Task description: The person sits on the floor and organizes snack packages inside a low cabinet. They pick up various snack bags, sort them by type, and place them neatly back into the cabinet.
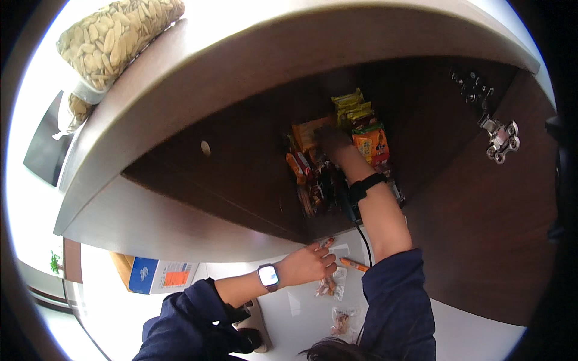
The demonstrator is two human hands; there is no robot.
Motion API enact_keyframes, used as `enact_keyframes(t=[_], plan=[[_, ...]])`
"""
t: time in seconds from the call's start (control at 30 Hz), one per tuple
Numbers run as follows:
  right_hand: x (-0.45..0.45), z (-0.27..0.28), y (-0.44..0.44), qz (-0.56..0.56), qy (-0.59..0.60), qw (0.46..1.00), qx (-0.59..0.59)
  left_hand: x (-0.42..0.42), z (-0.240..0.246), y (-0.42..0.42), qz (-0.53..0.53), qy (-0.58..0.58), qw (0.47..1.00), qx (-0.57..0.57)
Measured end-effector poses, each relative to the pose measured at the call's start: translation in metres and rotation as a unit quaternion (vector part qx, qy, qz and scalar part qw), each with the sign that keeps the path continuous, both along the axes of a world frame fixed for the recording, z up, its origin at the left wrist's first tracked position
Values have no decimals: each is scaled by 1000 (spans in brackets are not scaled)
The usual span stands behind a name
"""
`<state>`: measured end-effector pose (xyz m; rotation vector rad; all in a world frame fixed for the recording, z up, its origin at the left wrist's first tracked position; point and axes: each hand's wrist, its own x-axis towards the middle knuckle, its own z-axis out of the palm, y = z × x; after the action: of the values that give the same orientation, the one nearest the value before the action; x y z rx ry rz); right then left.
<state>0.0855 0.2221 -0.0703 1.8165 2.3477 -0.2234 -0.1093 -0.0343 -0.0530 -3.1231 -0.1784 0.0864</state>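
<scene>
My right hand (333,143) reaches deep into a dark wood cabinet (244,149), among snack packets. It is in shadow and blurred, so its grip does not show. An orange packet (311,131) lies right beside its fingers. To its right is a stack of yellow packets (354,108), with an orange and red packet (371,143) below them. Orange-wrapped snacks (298,167) are on the left side of the pile. My left hand (314,262) hovers near the cabinet's lower edge, fingers curled. A small reddish stick (328,242) shows at its fingertips; whether it is held is unclear.
Clear-wrapped snacks (328,286) (341,324) and an orange stick packet (354,264) lie on the white floor (293,320). A metal hinge (499,137) juts out at right. Above left, a bag of seeds (108,45) rests on the top. A cardboard box (158,275) stands lower left.
</scene>
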Motion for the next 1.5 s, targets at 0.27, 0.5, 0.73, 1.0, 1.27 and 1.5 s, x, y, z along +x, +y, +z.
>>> enact_keyframes(t=[0.27, 0.5, 0.73, 1.0, 1.27, 1.5], plan=[[6, -2, 16, 46, -37, 998, -34, -25, -8, -2, 20, 39, 998, -51], [-20, 27, 12, -54, 292, 954, 39, -34, -18, -11, 13, 42, 994, -99], [-94, -9, 17, -113, 256, 950, 136, -37, -23, -21, 30, 62, 989, -131], [-103, -52, 56, -62, 268, 959, 65, -47, -41, -29, 50, 128, 974, -181], [-45, 4, -34, 39, 198, 971, 127, -56, -111, -53, 152, 176, 946, -227], [48, 49, -172, -29, 375, 926, -22, -44, -143, -50, 107, 374, 886, -253]])
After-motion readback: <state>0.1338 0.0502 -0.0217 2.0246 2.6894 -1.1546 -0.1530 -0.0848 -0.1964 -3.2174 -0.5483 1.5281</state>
